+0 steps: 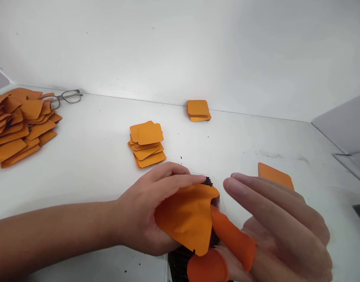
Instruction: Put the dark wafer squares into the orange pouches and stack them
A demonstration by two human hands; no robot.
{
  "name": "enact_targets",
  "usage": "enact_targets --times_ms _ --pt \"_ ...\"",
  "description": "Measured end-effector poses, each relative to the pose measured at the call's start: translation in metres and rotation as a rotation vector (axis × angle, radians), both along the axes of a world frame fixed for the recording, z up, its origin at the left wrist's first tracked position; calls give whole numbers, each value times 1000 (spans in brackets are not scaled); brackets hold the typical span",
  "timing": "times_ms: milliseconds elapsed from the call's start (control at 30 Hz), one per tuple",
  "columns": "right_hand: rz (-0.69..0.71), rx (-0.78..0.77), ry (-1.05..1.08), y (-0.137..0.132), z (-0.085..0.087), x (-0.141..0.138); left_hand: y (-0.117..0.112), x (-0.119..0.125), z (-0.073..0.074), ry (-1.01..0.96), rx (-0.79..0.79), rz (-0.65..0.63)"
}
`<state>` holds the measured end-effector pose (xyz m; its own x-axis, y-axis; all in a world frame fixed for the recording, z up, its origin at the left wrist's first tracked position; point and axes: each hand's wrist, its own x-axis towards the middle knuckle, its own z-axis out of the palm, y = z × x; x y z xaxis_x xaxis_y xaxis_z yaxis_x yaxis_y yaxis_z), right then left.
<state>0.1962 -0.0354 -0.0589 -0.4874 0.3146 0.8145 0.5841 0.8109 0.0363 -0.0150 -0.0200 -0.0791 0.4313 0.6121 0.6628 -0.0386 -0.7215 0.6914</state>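
Observation:
My left hand (pixel 156 207) is wrapped round an orange pouch (pixel 186 215), its thumb along the upper edge. The pouch bulges, and its right edge faces my right hand (pixel 280 231). Orange finger cots cover the index finger and thumb of that hand. The index finger cot (pixel 234 237) touches the pouch's right edge, while the thumb cot (pixel 208 266) lies lower, apart from it. The other right fingers are stretched out. Beneath both hands is a clear container with dark thin strips (pixel 177 266), mostly hidden.
A large heap of orange pouches (pixel 24 125) lies at the left, with eyeglasses (pixel 71 96) beside it. Smaller pouch stacks stand at the centre (pixel 149 135) and against the back wall (pixel 197 108). Another orange pouch (pixel 275 175) lies behind my right hand. Dark crumbs dot the white table.

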Motion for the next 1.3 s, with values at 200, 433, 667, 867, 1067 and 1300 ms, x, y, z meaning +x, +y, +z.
enact_targets --times_ms 200,433,667,867,1067,1300 --pt "137 -190 -67 1 8 -9 -2 1 5 80 73 28" --pt "115 -226 -240 0 11 -13 3 -1 14 187 78 112" --pt "115 -159 -219 -11 13 -19 0 2 6 97 74 84" --pt "96 -233 -109 -17 7 -20 0 3 5 28 104 120" --pt "32 -193 18 -20 11 -17 2 1 -9 -44 112 107" --pt "178 -283 -13 -6 8 -11 13 -4 -14 -91 89 133"
